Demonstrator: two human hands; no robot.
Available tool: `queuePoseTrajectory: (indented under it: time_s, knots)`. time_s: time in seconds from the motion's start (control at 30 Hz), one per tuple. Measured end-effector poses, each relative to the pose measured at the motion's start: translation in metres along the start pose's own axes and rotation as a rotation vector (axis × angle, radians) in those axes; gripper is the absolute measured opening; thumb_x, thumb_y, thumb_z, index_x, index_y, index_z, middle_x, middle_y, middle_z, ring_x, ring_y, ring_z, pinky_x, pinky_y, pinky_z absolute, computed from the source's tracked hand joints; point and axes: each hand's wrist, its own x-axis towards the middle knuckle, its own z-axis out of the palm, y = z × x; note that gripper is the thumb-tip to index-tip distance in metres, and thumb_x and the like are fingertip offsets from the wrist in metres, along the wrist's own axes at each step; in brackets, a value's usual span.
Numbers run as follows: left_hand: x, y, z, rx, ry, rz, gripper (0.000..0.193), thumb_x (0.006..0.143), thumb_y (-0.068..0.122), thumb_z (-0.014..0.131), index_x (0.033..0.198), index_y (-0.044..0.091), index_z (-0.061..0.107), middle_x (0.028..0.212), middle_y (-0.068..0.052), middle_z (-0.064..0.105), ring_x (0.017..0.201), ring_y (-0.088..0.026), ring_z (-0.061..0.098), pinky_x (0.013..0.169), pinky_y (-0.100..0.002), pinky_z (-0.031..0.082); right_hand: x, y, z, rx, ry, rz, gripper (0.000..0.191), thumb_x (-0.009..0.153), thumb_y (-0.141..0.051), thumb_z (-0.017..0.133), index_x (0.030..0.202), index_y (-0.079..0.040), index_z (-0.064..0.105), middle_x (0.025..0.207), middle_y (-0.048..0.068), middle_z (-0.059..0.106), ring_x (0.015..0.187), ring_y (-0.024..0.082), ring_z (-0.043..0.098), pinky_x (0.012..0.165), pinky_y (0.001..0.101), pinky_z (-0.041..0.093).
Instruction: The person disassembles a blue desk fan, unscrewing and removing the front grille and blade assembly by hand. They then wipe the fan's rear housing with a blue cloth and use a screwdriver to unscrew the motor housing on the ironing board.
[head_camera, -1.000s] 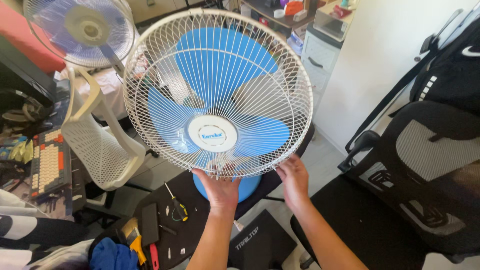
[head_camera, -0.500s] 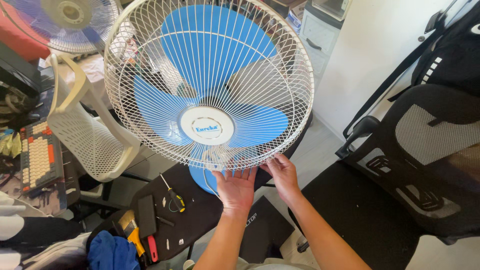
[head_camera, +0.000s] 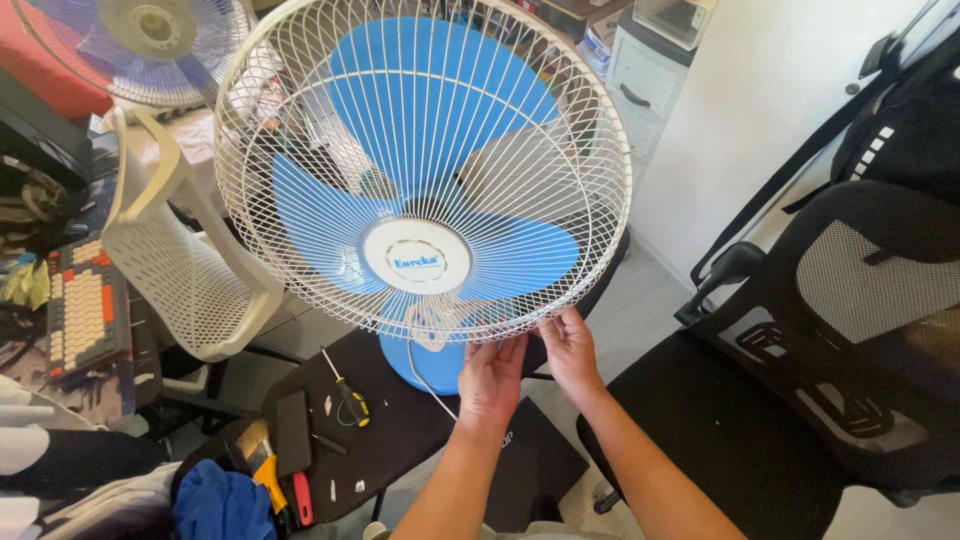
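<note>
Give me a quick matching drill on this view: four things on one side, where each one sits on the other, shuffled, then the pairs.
Things:
1. fan guard
2. screwdriver
3. keyboard
4. black mesh chair

Places:
A. far left, beside the white chair
B. right of the person's arms
C. lower rim touched by left hand and right hand
D. lying on the black surface below the fan

Pairs: 1-C, 2-D, 3-A, 4-B
</note>
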Motion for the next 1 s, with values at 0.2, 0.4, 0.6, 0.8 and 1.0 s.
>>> queuePoseTrajectory:
  time_s: [0.2,0.4,0.6,0.8,1.0]
  knots:
    - [0.005,-0.010,0.006,-0.054,0.037,-0.006,0.036,0.103,0.001,0.051,0.137,0.007,0.062,0.135,-0.015,0.072,0.127,-0.035,0.069,0.119,-0.056,0.049,0.004,-0.002,-0.012,-0.050,-0.076,-0.069,0.013,0.113,-0.004,0.062,0.125,-0.001,0.066,0.124,0.007,0.075,0.118,0.012,0.069,0.107,0.0317,0.055]
    - [0.007,-0.018,0.006,-0.093,0.017,0.044,0.028,0.106,0.001,0.052,0.131,0.006,0.064,0.132,-0.015,0.073,0.124,-0.035,0.070,0.120,-0.058,0.050,0.006,-0.006,-0.020,-0.058,-0.007,-0.008,0.015,0.105,0.000,0.069,0.120,0.001,0.071,0.118,0.008,0.078,0.112,0.013,0.072,0.101,0.0307,0.057]
    - [0.012,-0.021,0.007,-0.079,0.042,0.075,0.030,0.103,-0.002,0.051,0.129,0.007,0.063,0.129,-0.017,0.073,0.122,-0.037,0.071,0.116,-0.058,0.052,0.000,-0.004,-0.009,0.090,0.236,0.211,0.020,0.098,-0.010,0.075,0.116,-0.003,0.072,0.110,0.007,0.079,0.100,0.016,0.076,0.092,0.0349,0.064]
    - [0.012,-0.021,0.008,-0.054,0.026,0.103,0.030,0.102,-0.002,0.051,0.129,0.005,0.062,0.127,-0.019,0.073,0.120,-0.038,0.071,0.114,-0.057,0.053,-0.002,0.003,-0.008,0.281,0.375,0.453,0.028,0.096,-0.015,0.081,0.116,0.003,0.076,0.104,0.010,0.079,0.091,0.017,0.075,0.085,0.0351,0.065]
    - [0.011,-0.021,0.009,-0.039,0.094,0.090,0.027,0.104,-0.001,0.052,0.128,0.004,0.063,0.126,-0.019,0.073,0.118,-0.037,0.072,0.113,-0.055,0.054,-0.004,0.002,-0.008,0.202,0.402,0.404,0.024,0.095,-0.014,0.083,0.110,0.005,0.077,0.098,0.011,0.080,0.086,0.017,0.076,0.080,0.0331,0.064]
